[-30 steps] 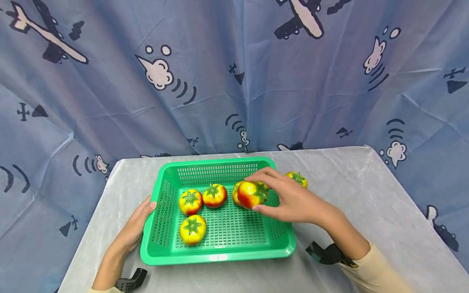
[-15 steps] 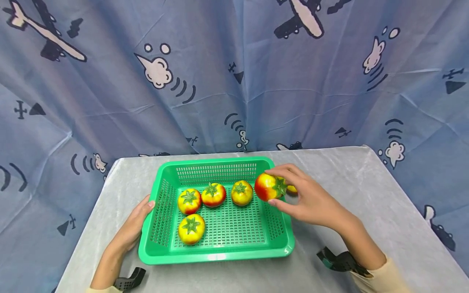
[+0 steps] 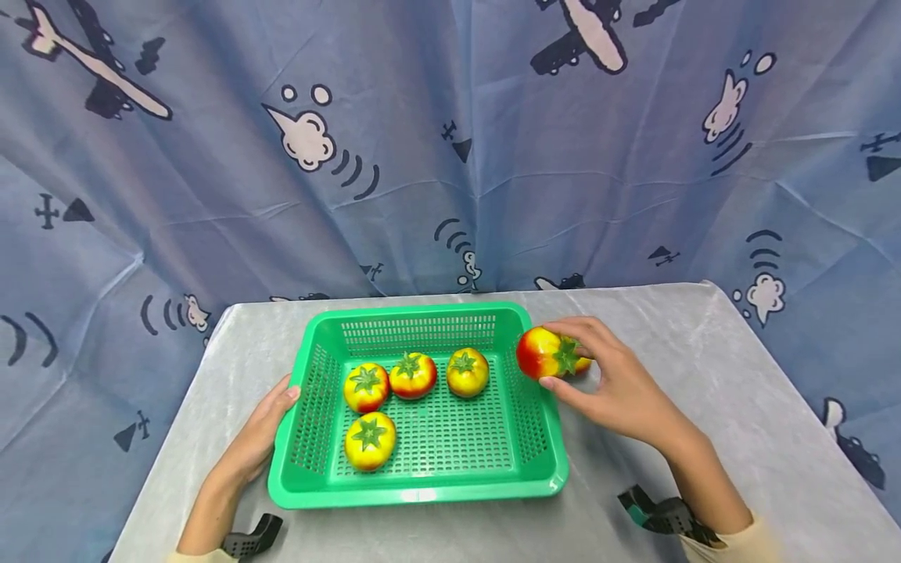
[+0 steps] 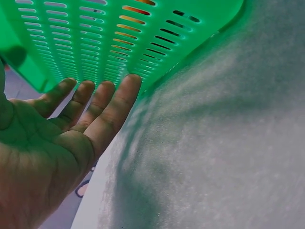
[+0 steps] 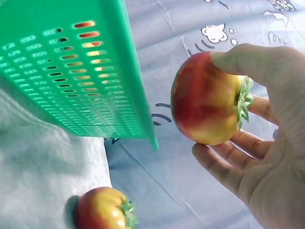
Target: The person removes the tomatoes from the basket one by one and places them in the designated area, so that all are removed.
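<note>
My right hand [image 3: 622, 387] holds a red-and-yellow tomato [image 3: 538, 353] with a green leafy top between thumb and fingertips. It is just outside the right rim of the green basket [image 3: 422, 493], raised above the table in the right wrist view. Another tomato [image 5: 102, 210] sits on the table below, mostly hidden behind the held one in the head view. My left hand [image 3: 256, 434] grips the basket's left side, thumb over the rim and fingertips [image 4: 131, 83] against the outer slotted wall. Inside the basket lie several tomatoes [image 3: 370, 442], mostly toward the left and middle.
The basket stands on a table with a pale grey cloth [image 3: 633, 313]. A blue curtain [image 3: 422, 211] printed with planes hangs behind the table's back edge. Black camera mounts [image 3: 665, 516] sit at both wrists.
My right hand has carried the held tomato rightward, from above the basket's inside to beyond its right rim. A basket tomato it partly covered now shows fully. The left hand stays put.
</note>
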Motion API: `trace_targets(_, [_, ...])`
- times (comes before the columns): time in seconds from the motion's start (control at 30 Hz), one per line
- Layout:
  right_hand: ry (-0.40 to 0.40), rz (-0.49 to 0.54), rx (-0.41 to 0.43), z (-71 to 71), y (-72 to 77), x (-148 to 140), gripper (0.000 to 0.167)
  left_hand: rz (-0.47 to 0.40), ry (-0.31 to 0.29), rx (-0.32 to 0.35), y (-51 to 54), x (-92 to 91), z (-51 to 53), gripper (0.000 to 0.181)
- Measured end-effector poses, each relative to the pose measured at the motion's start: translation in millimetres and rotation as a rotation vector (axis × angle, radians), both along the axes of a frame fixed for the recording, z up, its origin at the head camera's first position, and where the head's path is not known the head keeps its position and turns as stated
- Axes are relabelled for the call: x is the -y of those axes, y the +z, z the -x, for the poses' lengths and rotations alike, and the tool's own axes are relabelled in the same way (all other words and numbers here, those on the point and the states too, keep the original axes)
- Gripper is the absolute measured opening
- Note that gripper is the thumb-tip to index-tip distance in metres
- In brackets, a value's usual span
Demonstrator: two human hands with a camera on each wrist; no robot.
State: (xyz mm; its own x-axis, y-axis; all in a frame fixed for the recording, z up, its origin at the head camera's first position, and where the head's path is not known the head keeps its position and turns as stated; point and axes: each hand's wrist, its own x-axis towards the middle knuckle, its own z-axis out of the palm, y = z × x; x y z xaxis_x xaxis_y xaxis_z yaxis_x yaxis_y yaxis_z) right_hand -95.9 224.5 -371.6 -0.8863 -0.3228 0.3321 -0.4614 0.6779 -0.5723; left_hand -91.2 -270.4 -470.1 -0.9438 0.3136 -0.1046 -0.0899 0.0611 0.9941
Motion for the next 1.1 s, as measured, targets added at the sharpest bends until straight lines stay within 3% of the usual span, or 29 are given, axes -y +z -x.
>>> trace_targets(0.4, [-0.073, 0.103, -0.022, 0.5, -13.6, -13, 0.067, -0.001, -0.009, -0.024, -0.4, -0.6, 2.7, 0.066])
trace_targets(1.1, [-0.19, 0.049, -0.009, 14.5, -30.2, -48, 0.066, 0.001, -0.018, -0.029, 0.4, 0.2, 0.1, 0.065])
